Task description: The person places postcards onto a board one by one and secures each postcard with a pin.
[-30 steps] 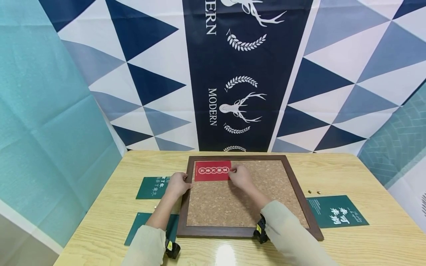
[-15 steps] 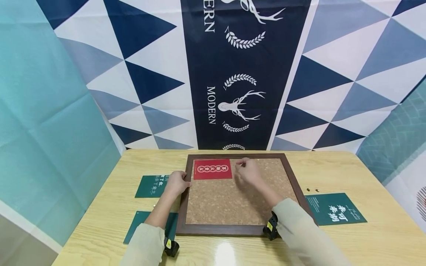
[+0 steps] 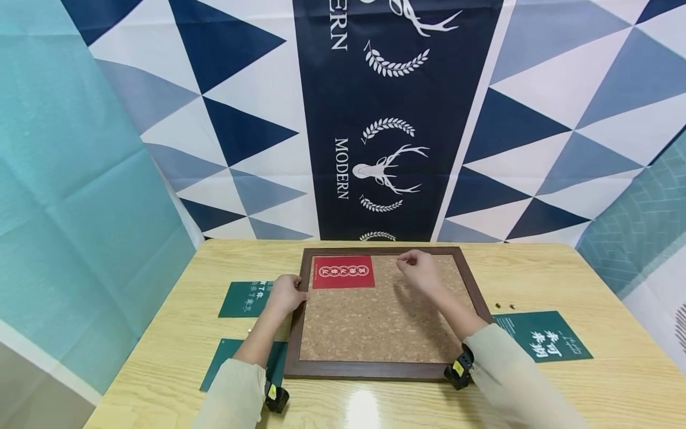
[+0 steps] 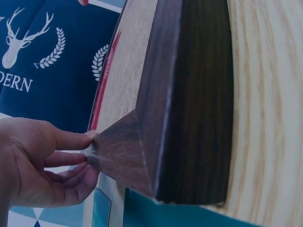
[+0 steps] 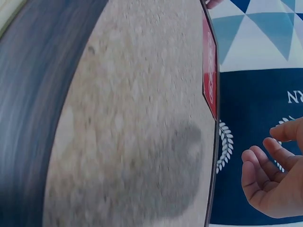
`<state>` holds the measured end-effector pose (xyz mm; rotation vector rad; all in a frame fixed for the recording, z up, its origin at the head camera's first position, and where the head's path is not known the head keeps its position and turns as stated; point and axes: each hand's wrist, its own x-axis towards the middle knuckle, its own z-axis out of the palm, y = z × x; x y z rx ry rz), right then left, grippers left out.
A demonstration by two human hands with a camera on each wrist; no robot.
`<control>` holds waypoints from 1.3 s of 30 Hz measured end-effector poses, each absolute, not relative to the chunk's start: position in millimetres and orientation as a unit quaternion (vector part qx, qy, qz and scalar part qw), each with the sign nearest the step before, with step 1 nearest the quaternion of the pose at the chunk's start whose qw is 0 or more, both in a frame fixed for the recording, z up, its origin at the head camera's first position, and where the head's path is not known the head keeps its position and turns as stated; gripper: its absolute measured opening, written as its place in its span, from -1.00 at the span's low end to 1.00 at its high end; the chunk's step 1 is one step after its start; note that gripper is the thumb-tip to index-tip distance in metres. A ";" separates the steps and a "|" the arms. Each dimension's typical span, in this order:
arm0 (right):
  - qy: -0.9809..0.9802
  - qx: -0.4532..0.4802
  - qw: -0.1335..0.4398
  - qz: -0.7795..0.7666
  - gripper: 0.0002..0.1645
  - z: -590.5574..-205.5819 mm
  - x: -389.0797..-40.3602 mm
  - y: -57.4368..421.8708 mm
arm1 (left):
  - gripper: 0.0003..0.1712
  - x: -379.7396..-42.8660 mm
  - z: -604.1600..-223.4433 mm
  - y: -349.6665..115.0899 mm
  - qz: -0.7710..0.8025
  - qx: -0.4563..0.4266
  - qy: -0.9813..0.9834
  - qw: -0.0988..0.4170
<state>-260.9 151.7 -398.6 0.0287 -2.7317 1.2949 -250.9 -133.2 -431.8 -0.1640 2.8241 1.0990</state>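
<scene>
A corkboard [image 3: 370,322] in a dark brown wooden frame lies on the table. A red card [image 3: 343,272] with a row of white-outlined Chinese characters lies on its upper left corner. My left hand [image 3: 285,295] holds the left side of the frame, thumb on top and fingers at the outer edge. In the left wrist view, the left hand [image 4: 52,163] pinches the wooden rim. Above the upper right part of the cork hovers my right hand [image 3: 422,271], apart from the board. The right wrist view shows that hand [image 5: 277,168] with loosely bent fingers and nothing visible between them.
Two green cards lie left of the board, an upper card [image 3: 243,299] and a lower card [image 3: 218,360] partly behind the left arm. Another green card [image 3: 552,336] lies at the right by small brass-coloured pins [image 3: 505,306]. A patterned cloth [image 3: 386,119] hangs behind the table [image 3: 536,268].
My right hand has left the right edge of the red card and moved right over the cork. The red card stays in its corner, and my left hand keeps its hold on the frame.
</scene>
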 end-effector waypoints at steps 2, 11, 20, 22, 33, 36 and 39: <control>-0.903 0.010 0.057 0.425 -0.75 -395.7 -259.7 158.0 | -0.43 -250.8 -432.1 -132.9 0.361 -0.054 0.929 0.054; -0.929 -0.017 0.034 0.369 -0.66 -380.5 -247.1 191.3 | -0.44 -249.5 -434.9 -131.3 0.360 -0.049 0.931 0.046; -0.930 -0.020 0.044 0.364 -0.60 -371.1 -236.9 223.0 | -0.43 -250.4 -434.6 -129.8 0.364 -0.057 0.929 0.046; -0.928 -0.019 0.047 0.368 -0.58 -370.3 -235.1 228.6 | -0.43 -249.9 -434.0 -129.7 0.363 -0.057 0.929 0.046; -0.932 -0.036 0.038 0.358 -0.52 -367.5 -226.0 248.3 | -0.43 -248.6 -433.7 -131.1 0.362 -0.056 0.929 0.046; -0.931 -0.034 0.036 0.362 -0.50 -367.6 -223.7 253.1 | -0.43 -248.5 -432.7 -131.4 0.362 -0.057 0.929 0.046; -0.931 -0.030 0.041 0.361 -0.49 -369.0 -222.2 258.1 | -0.43 -248.2 -431.6 -131.5 0.360 -0.057 0.930 0.045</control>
